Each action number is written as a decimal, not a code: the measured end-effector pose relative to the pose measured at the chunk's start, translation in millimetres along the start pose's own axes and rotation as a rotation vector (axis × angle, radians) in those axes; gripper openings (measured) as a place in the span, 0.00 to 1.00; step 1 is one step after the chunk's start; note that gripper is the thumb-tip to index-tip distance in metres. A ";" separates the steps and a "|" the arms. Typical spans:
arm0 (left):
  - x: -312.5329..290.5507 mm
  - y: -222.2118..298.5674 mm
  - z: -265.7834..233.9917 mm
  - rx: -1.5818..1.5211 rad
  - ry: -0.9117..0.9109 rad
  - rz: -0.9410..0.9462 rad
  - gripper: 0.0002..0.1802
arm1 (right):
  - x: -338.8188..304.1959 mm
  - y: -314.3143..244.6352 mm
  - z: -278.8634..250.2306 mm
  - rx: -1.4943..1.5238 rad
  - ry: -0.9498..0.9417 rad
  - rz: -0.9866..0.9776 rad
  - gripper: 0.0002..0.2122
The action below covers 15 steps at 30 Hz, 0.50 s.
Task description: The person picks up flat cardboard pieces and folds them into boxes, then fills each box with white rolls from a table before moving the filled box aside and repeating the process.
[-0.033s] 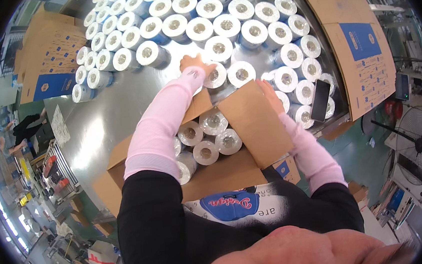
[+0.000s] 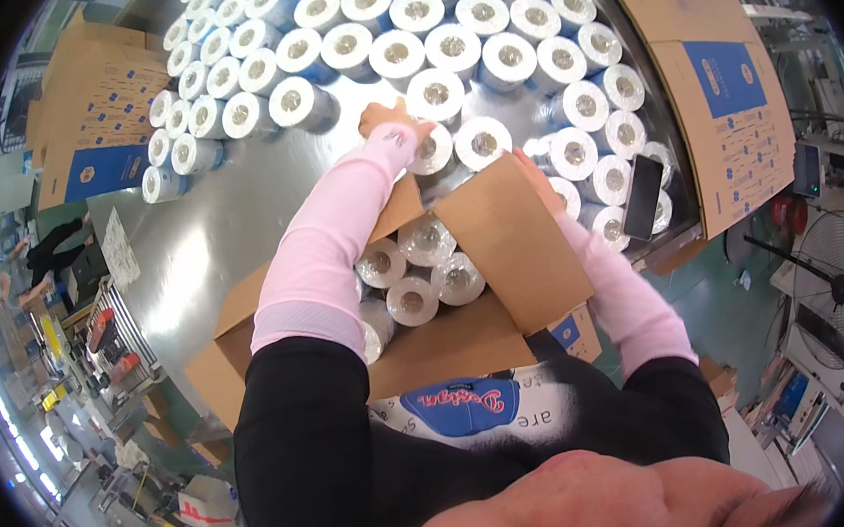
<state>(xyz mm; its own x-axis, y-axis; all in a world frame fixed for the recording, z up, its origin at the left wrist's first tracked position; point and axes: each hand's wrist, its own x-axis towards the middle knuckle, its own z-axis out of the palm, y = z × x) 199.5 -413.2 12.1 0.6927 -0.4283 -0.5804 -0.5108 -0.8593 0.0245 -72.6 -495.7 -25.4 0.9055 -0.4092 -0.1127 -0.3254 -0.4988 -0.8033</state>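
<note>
Left hand (image 2: 387, 121): our fingers are partly curled, at the upper left edge of a roll (image 2: 440, 151); we cannot tell whether they have hold of it.
Right hand (image 2: 541, 188): it lies along the outer edge of the raised flap (image 2: 516, 245), fingers fairly straight; the flap hides part of it, so we cannot tell how firm its contact is.
Roll: it stands on the table (image 2: 165, 256) just beyond the box (image 2: 450, 349), end face up, with another roll (image 2: 483, 144) near it on the right.
Slip risk: the wrap looks smooth and glossy, so a loose one-handed hold could let the roll drop or turn.
Toppling risk: rolls stand close together on bare metal; a knock from our sleeve could tip one into the next.
Flap risk: if our right hand let go, the flap could swing over the opening and catch a roll on its edge.
Packed rolls (image 2: 412, 302): these sit end up inside the box; a roll forced in at a slant could scuff their wrap.
Phone (image 2: 643, 199): it lies aslant over rolls at the right, and could slide if they shift.
Surface: the table is shiny metal, glare on its left; rolls crowd its far side.
Room: printed cartons flank us, left (image 2: 112, 100) and right (image 2: 716, 67); a fan (image 2: 839, 287) stands at the right above a greenish floor (image 2: 720, 283).
</note>
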 end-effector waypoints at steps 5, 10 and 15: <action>-13.8 1.8 -5.2 0.305 -0.125 0.092 0.38 | 49.3 -7.2 22.6 -0.927 -0.275 -0.304 0.21; -13.6 -19.8 -0.2 0.088 -0.061 0.003 0.26 | 68.8 -32.9 28.6 -0.939 -0.299 -0.216 0.13; -19.9 -77.6 -24.9 0.022 0.029 0.022 0.27 | 74.9 -5.8 33.7 -0.732 -0.125 -0.305 0.06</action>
<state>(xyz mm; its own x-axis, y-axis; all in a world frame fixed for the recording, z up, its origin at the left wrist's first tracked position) 238.0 -345.0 42.0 0.6955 -0.4551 -0.5560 -0.5371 -0.8433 0.0186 6.3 -497.7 -48.9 0.9930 -0.1069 -0.0494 -0.1154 -0.9671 -0.2266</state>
